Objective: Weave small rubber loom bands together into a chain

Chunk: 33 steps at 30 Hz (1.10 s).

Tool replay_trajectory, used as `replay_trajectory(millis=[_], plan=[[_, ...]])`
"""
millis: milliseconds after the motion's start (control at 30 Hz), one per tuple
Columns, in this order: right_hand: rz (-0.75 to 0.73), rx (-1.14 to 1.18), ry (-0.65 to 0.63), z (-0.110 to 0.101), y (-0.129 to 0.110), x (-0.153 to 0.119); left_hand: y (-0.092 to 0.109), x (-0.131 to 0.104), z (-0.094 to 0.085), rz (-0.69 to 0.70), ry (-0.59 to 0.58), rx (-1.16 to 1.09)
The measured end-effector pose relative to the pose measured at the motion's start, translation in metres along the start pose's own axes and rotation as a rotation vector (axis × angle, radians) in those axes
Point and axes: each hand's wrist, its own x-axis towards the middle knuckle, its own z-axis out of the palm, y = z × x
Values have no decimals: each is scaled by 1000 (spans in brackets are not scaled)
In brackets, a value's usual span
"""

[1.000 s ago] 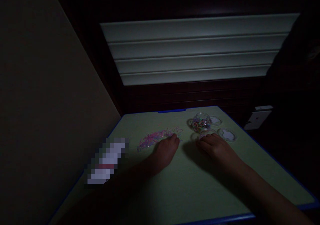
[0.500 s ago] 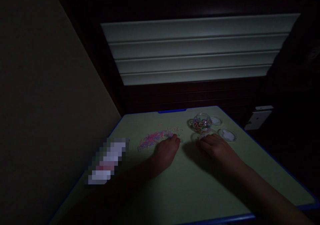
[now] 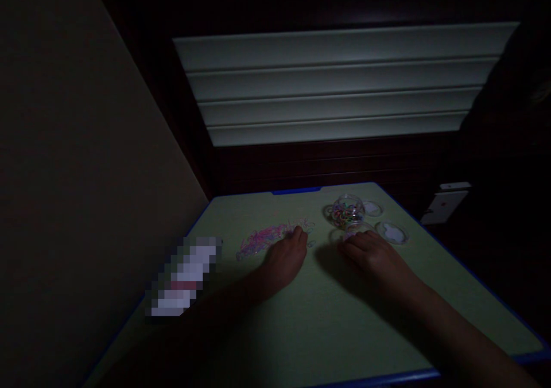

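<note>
A loose strip of small pink and purple rubber bands (image 3: 262, 240) lies on the table. At its right end is my left hand (image 3: 287, 257), fingers curled together in a pinch over the bands; whatever is between the fingertips is hidden. My right hand (image 3: 371, 256) has its fingers bent over the near side of a small clear jar (image 3: 362, 226), which it mostly covers. Some pinkish content shows by the fingertips. Just behind, a clear round jar (image 3: 348, 211) holds many multicoloured rubber bands.
Two clear round lids (image 3: 392, 233) with white insides lie right of the jars. The pale green table (image 3: 336, 325) has a blue edge. A blurred-out white item (image 3: 187, 276) lies at the left, near the wall. A slatted panel (image 3: 336, 84) stands behind the table.
My left hand has drawn back slightly to the left, uncovering a few loose bands beside its fingertips. My right hand stays almost in place at the small jar.
</note>
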Motion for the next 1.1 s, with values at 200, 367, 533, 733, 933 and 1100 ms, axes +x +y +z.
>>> replay_trajectory(millis=[200, 367, 533, 733, 933, 1100], plan=[[5, -2, -11, -1, -1, 0, -1, 0, 3, 106, 62, 97], [-2, 11, -11, -2, -1, 1, -1, -2, 0, 113, 67, 111], [2, -5, -13, 0, 0, 0, -1, -2, 1, 93, 65, 96], [3, -3, -18, 1, 1, 0, 1, -3, 2, -38, 94, 9], [-1, 12, -13, 1, 1, -1, 2, -3, -1, -49, 98, 7], [1, 27, -11, 1, 1, 0, 4, -4, -1, -37, 128, 72]])
